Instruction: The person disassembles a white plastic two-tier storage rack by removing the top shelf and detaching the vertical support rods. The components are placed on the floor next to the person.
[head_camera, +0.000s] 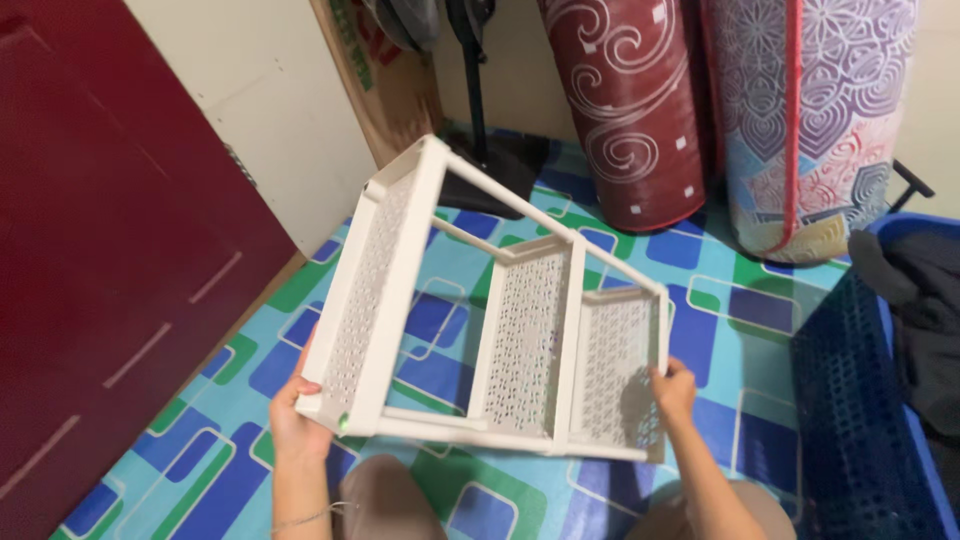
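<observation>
White plastic rack (500, 310) tilts between left hand (295, 415) and right hand (675, 390), each clamped on its end.

Patterned floor mat (700, 300) under rolled mats (625, 110), perhaps fan base (500, 165).

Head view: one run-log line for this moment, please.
left hand: grips white perforated shelf rack at left corner | right hand: grips right end | rack: tilted, off patterned floor mat | nearby: blue basket
</observation>
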